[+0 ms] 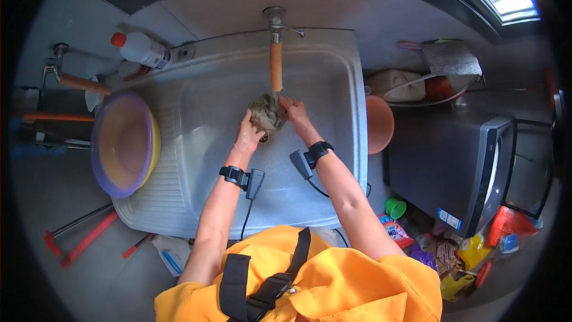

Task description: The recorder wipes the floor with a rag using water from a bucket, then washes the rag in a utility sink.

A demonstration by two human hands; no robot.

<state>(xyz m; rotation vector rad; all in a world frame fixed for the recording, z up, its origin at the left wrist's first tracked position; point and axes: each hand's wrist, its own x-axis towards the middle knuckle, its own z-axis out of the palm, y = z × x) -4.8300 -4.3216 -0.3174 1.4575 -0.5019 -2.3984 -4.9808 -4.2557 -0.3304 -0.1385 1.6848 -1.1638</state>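
A bunched, wet-looking grey-green cloth is held between my two hands in the basin of a metal sink, below the tap. My left hand grips its left and lower side, close to the drain. With bent fingers my right hand pinches its upper right edge. Just above the cloth ends the orange sleeve on the tap. Whether water runs from it is hard to tell. Both wrists wear black straps with small devices and cables.
A purple-rimmed yellow basin rests on the ribbed drainboard at left. Behind it, a white bottle with a red cap stands near the wall. To the right are an orange tub and a dark washing machine, with bags and a green cup below.
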